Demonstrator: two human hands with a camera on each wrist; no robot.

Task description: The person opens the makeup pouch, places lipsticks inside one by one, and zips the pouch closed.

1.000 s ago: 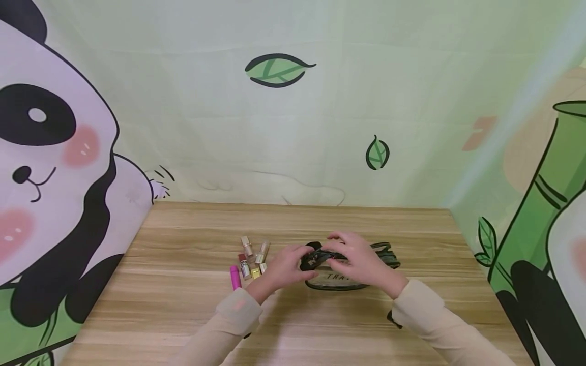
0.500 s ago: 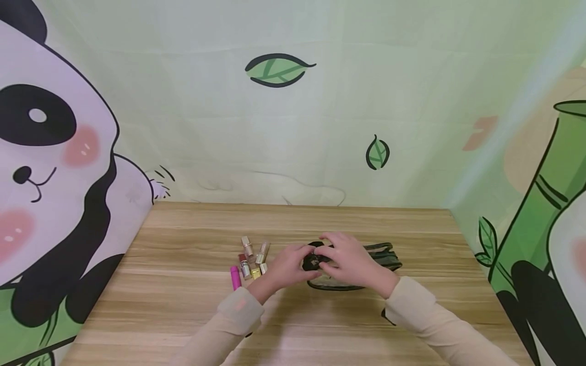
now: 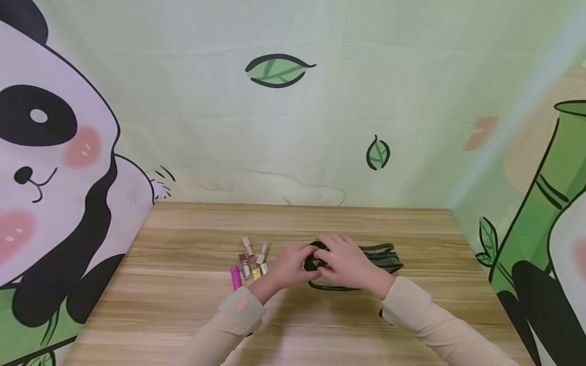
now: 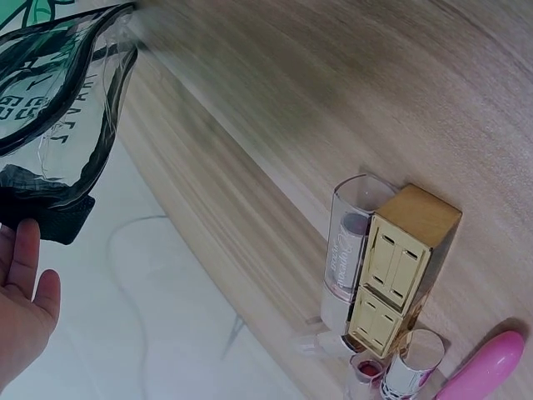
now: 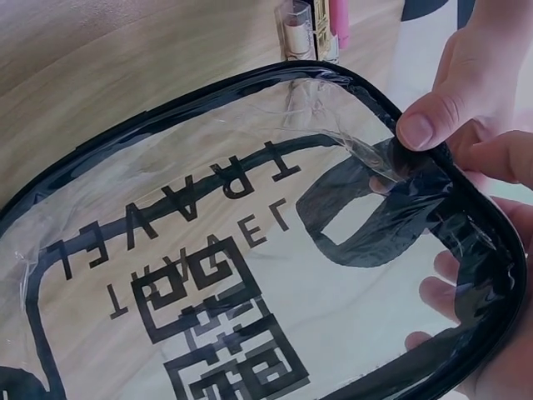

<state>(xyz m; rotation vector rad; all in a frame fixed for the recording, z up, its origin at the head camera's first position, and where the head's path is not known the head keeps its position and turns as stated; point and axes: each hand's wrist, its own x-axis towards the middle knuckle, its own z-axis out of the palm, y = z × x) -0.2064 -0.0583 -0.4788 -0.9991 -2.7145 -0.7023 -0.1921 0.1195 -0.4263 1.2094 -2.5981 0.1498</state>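
Observation:
A clear pouch with black trim [image 3: 386, 257], printed TRAVEL, lies right of the table's middle. My left hand [image 3: 290, 265] grips its left end; in the right wrist view that thumb [image 5: 423, 129] presses on the black edge at the corner. Close against it, my right hand [image 3: 345, 262] holds the pouch's top near the same end. Some fingertips show through the plastic in the right wrist view. What exactly the right fingers pinch there, I cannot tell. In the left wrist view the left hand [image 4: 25, 308] touches a black tab [image 4: 62, 218] on the pouch.
Left of the hands lie several lipsticks [image 3: 247, 247], among them a gold one [image 4: 390, 279], a clear-capped one [image 4: 346, 258] and a pink tube [image 3: 235, 277]. A small black thing [image 3: 381, 313] shows partly under the right sleeve. A printed panda cloth [image 3: 293, 127] hangs behind the table.
My right hand has slid left along the pouch's top toward the left hand, uncovering more of the right end. The pouch has shifted slightly right; the left hand stays nearly in place.

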